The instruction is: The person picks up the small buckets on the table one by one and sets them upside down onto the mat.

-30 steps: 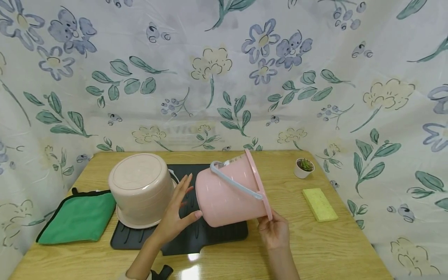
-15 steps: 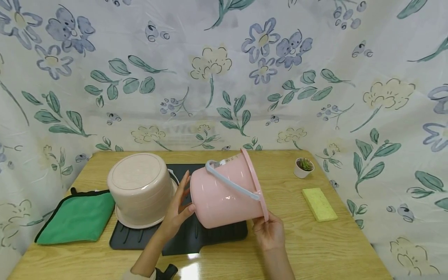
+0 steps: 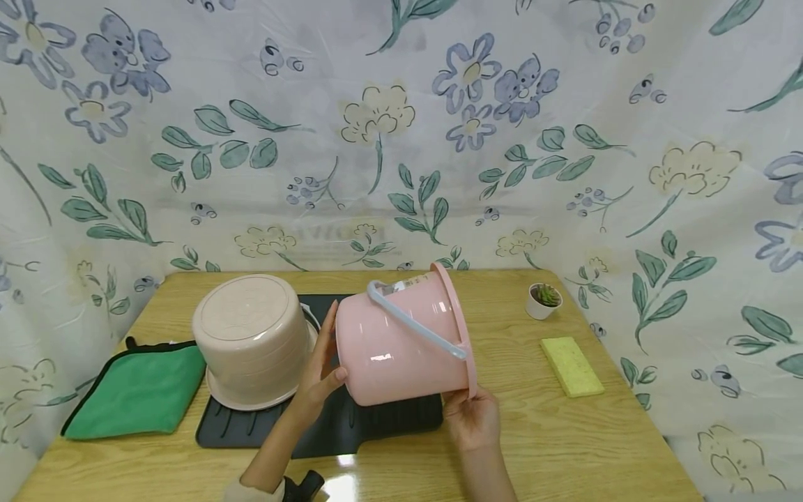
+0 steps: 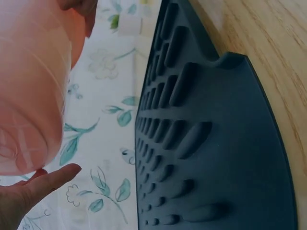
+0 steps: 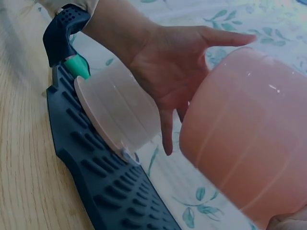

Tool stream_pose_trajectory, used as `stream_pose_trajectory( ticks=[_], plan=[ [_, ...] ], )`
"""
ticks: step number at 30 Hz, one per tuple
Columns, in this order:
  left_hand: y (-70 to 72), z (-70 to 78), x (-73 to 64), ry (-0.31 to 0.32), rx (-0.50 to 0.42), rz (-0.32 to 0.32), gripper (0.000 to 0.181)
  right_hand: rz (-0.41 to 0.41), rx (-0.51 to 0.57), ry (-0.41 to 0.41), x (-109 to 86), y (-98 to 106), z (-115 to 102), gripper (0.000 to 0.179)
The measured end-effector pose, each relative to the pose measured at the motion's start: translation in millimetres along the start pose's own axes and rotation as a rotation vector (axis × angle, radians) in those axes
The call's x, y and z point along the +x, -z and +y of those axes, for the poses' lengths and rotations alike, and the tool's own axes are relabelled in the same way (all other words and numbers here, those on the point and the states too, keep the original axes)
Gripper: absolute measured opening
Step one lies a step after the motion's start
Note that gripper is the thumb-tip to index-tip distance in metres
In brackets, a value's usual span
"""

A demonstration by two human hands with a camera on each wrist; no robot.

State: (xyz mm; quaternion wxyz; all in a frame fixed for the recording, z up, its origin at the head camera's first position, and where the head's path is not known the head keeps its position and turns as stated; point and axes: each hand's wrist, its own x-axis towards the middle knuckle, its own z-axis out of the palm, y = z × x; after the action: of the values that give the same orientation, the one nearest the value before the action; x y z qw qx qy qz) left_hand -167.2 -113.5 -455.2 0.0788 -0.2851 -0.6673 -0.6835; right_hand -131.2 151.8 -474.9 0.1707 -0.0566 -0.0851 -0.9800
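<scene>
A pink bucket (image 3: 395,348) with a pale blue handle (image 3: 417,324) is tilted on its side above the dark ribbed mat (image 3: 332,432), its mouth facing right. My right hand (image 3: 473,422) grips its rim from below, the fingertips hidden behind the bucket. At the bottom end, my left hand (image 3: 316,387) is spread with straight fingers and thumb around the base; the right wrist view shows this left hand (image 5: 172,62) with its palm turned to the bucket (image 5: 244,129). Left of that hand, a cream-pink bucket (image 3: 257,341) stands upside down on the mat.
A green cloth (image 3: 141,394) with black edging lies at the left of the wooden table (image 3: 564,453). On the right are a yellow sponge (image 3: 572,366) and a small potted succulent (image 3: 544,301). A floral curtain (image 3: 376,195) hangs behind the table.
The pink bucket has moved slightly left with the right hand. The gap between my left hand and its base has closed. The upside-down bucket has stayed in place.
</scene>
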Motion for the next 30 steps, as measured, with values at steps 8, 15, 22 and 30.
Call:
stream_pose_trajectory(
  ticks=[8, 15, 22, 30],
  plan=[
    [-3.2, -0.4, 2.7, 0.032, -0.061, -0.010, 0.092, -0.051, 0.040, -0.045, 0.7, 4.7, 6.2, 0.032],
    [-3.0, -3.2, 3.5, 0.007, -0.077, -0.007, 0.104, -0.068, 0.043, -0.068, 2.4, 12.6, 12.6, 0.032],
    [-2.5, 4.0, 4.1, 0.026, -0.114, 0.003, 0.107, -0.124, 0.063, -0.080, 3.4, 20.0, 17.2, 0.034],
    [-2.7, 14.2, 5.0, -0.043, -0.059, 0.110, 0.100, -0.133, 0.012, -0.119, 2.6, 25.1, 21.7, 0.026]
  ],
)
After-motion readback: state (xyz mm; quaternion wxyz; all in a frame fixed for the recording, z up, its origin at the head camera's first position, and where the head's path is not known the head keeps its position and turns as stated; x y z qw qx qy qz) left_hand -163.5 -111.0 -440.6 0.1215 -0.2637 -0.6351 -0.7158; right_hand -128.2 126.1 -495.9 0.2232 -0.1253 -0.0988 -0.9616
